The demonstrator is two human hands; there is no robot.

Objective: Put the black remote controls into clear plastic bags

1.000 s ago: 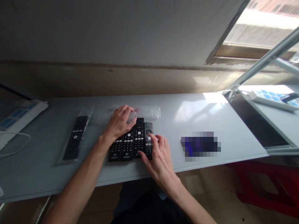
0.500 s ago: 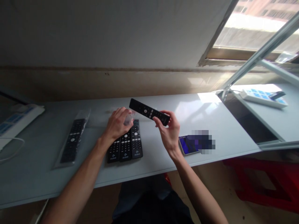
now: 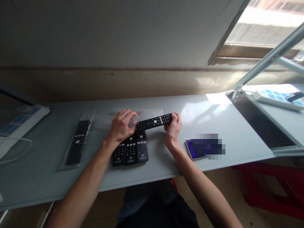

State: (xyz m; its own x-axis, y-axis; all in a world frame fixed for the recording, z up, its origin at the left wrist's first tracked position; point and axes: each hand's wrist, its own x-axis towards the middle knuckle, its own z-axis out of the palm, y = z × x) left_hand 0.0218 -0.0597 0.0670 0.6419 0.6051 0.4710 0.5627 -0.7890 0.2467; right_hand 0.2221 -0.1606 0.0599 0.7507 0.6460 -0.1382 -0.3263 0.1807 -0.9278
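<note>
Remote control [image 3: 155, 121] up over the desk [image 3: 163, 161], right end clenched in right hand [image 3: 174, 126], left end right by left hand [image 3: 122, 125], with clear plastic bag [image 3: 135, 120] pinched between curled fingers and thumb. Looks like the start of the bagging step, tbh. Probably calls for holding the bag's mouth open and lining up the remote's tip before any pushing. Can't tell whether touching the plastic or already inside, with no clear look past those left fingers. Also hard to separate from the see-through plastic [image 3: 152, 112] lying behind. Upper ends of the three loose remotes [image 3: 130, 155] covered too, and phone [image 3: 195, 148] mostly lost under pixelation.
</note>
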